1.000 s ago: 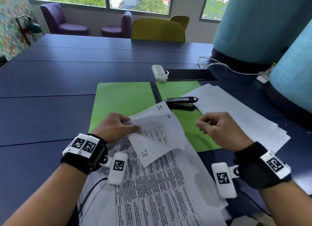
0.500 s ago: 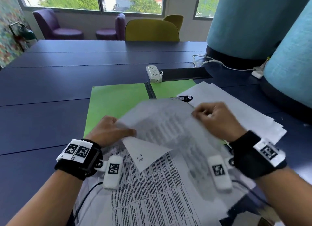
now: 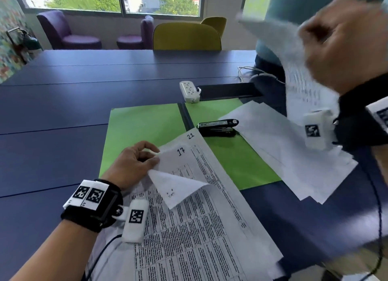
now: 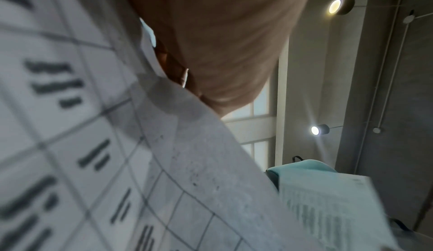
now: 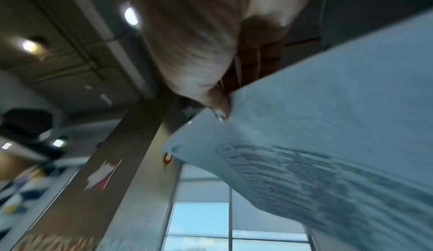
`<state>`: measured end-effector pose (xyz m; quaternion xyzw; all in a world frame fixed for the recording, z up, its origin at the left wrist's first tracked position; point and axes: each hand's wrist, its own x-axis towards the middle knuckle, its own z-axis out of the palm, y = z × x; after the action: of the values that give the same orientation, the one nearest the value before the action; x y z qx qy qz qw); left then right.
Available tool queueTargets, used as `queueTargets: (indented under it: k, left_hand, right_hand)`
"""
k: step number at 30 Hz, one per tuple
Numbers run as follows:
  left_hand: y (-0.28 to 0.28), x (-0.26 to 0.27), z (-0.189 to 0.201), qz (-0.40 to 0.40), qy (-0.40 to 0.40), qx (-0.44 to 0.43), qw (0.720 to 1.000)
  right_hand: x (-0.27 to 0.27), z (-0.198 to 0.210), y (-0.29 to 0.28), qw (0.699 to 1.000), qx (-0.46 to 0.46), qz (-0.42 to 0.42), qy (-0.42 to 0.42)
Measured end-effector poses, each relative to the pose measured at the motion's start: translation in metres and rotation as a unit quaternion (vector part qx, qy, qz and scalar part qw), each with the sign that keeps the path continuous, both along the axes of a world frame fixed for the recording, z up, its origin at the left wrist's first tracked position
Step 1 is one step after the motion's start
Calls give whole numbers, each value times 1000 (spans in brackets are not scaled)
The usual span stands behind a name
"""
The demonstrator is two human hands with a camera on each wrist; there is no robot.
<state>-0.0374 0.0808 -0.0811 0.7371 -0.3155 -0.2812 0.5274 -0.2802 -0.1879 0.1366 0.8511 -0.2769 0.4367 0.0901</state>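
At the near edge of the table (image 3: 63,117), the left hand (image 3: 134,165) pinches the turned-back corner of the top page of the printed stack (image 3: 199,228), thumb against fingers; the stack lies partly on the open green folder (image 3: 144,125); a black stapler (image 3: 217,127) rests on the folder's right half; a white power strip (image 3: 189,90) sits just beyond the folder; loose white sheets (image 3: 283,154) spread toward the right edge; above them the right hand (image 3: 340,47) pinches a printed sheet (image 3: 294,60), blurred, clear of the table.
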Motion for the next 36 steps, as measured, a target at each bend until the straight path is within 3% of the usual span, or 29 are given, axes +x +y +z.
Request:
queueTargets:
  k: [2, 6, 9, 12, 18, 20, 22, 24, 28, 34, 36]
  left_hand:
    - [1, -1, -1, 0, 4, -8, 1000]
    - [3, -2, -2, 7, 10, -28, 1000]
    - [3, -4, -1, 7, 8, -34, 999]
    - [3, -4, -1, 6, 20, -42, 999]
    - [4, -6, -1, 12, 40, -51, 998]
    - [3, -6, -1, 11, 43, -54, 998]
    - [3, -6, -1, 11, 49, -61, 997]
    - [2, -8, -1, 8, 49, -66, 997]
    - [2, -10, -2, 7, 47, -70, 996]
    - [1, -8, -4, 1, 39, -65, 997]
    - [1, -6, -5, -6, 37, -59, 998]
  right_hand:
    - [18, -32, 13, 988, -27, -21, 150]
    - [38, -102, 9, 922, 56, -97, 371]
    - [40, -136, -2, 874, 128, -129, 451]
    - [38, -157, -11, 855, 184, -134, 467]
    - [35, -162, -16, 857, 257, -96, 436]
    - [36, -159, -5, 884, 282, -42, 370]
    - [39, -156, 20, 900, 351, 59, 253]
    - [44, -155, 53, 870, 429, 161, 185]
    - [54, -170, 94, 786, 534, 252, 185]
    - [64, -190, 104, 772, 583, 233, 95]
    - [64, -193, 107, 741, 621, 246, 64]
